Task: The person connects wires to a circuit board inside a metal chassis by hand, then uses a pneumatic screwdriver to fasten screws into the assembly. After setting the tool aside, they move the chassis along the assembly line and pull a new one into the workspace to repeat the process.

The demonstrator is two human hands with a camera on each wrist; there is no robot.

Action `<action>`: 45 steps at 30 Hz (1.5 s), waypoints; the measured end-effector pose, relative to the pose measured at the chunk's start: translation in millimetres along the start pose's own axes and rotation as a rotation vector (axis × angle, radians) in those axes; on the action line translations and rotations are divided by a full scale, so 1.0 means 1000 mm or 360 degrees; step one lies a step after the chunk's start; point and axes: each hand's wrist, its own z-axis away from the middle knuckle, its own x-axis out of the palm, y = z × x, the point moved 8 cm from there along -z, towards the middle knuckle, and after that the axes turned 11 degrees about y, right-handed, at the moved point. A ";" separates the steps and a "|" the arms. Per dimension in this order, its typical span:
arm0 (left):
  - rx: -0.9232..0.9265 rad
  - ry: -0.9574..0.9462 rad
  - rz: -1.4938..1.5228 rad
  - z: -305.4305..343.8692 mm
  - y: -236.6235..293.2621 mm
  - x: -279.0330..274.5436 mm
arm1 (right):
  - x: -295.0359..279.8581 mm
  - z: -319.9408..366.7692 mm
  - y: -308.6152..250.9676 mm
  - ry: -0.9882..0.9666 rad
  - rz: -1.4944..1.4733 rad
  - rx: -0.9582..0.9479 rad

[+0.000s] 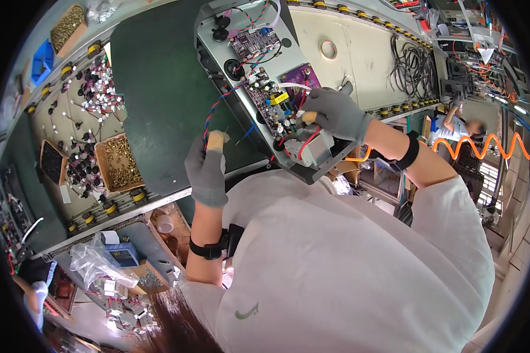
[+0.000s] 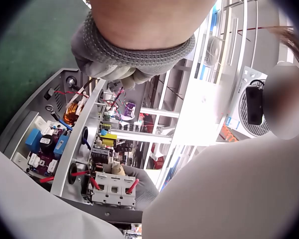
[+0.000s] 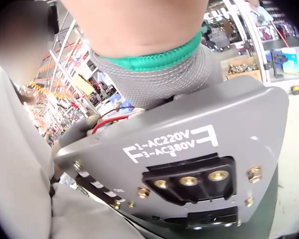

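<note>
A grey metal chassis (image 1: 218, 50) with circuit boards lies at an angle on the green mat. The gloved left hand (image 1: 206, 170) is at the chassis's left side, thumb and fingers curled round a twisted red-and-blue cable (image 1: 213, 112). Over the boards, beside the purple board (image 1: 300, 76) and above the grey block with red wires (image 1: 309, 148), the gloved right hand (image 1: 335, 113) has its fingers bent down; what its fingertips touch is hidden. In the right wrist view the chassis end panel (image 3: 189, 149) shows printed voltage markings and a black terminal block (image 3: 189, 180).
Left of the green mat (image 1: 159, 100) are loose connectors (image 1: 100, 88) and a box of brass parts (image 1: 119, 162). A tape roll (image 1: 328, 50) and coiled black cables (image 1: 415, 67) lie to the right. Another person (image 1: 453, 126) is in the background.
</note>
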 end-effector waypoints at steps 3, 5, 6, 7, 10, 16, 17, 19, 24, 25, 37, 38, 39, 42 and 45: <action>-0.0023 -0.0043 0.0024 0.003 0.001 0.001 | -0.004 -0.007 -0.009 -0.0170 0.0110 -0.0098; -0.0029 -0.0024 0.0043 0.003 -0.001 0.001 | -0.006 -0.011 -0.019 -0.0271 0.0140 -0.0178; -0.0036 -0.0003 0.0064 0.003 -0.002 0.000 | -0.004 -0.014 -0.022 -0.0340 0.0130 -0.0125; -0.0035 0.0005 0.0066 0.003 -0.001 0.000 | 0.000 -0.016 -0.022 -0.0408 0.0120 -0.0072; -0.0054 0.0072 0.0120 0.004 0.001 -0.004 | 0.012 -0.022 -0.017 -0.0637 0.0122 -0.0052; -0.0091 0.0046 0.0142 0.004 -0.005 -0.005 | 0.014 -0.026 -0.021 -0.0687 0.0094 -0.0242; -0.0088 0.0033 0.0156 0.004 -0.004 -0.005 | 0.014 -0.027 -0.023 -0.0694 0.0096 -0.0248; -0.0088 0.0029 0.0179 0.004 -0.003 -0.004 | 0.019 -0.026 -0.017 -0.0835 0.0213 -0.0148; -0.0157 0.0078 0.0173 0.002 -0.012 -0.004 | 0.018 -0.027 -0.019 -0.0761 0.0303 -0.0134; -0.0164 0.0085 0.0177 0.002 -0.013 -0.004 | 0.016 -0.027 -0.016 -0.0723 0.0301 -0.0045; -0.0227 0.0195 0.0315 -0.007 -0.018 -0.011 | 0.003 -0.025 -0.017 -0.0402 0.0312 -0.0040; -0.0226 0.0203 0.0306 -0.007 -0.017 -0.011 | 0.000 -0.027 -0.020 -0.0409 0.0311 -0.0041; -0.0225 0.0210 0.0296 -0.007 -0.017 -0.012 | -0.002 -0.027 -0.024 -0.0544 0.0326 0.0058; -0.0248 0.0226 0.0338 -0.008 -0.021 -0.013 | 0.001 -0.022 -0.020 -0.0610 0.0384 0.0158; -0.0229 0.0115 0.0275 -0.010 -0.026 -0.016 | 0.001 -0.019 -0.016 -0.0514 0.0376 0.0151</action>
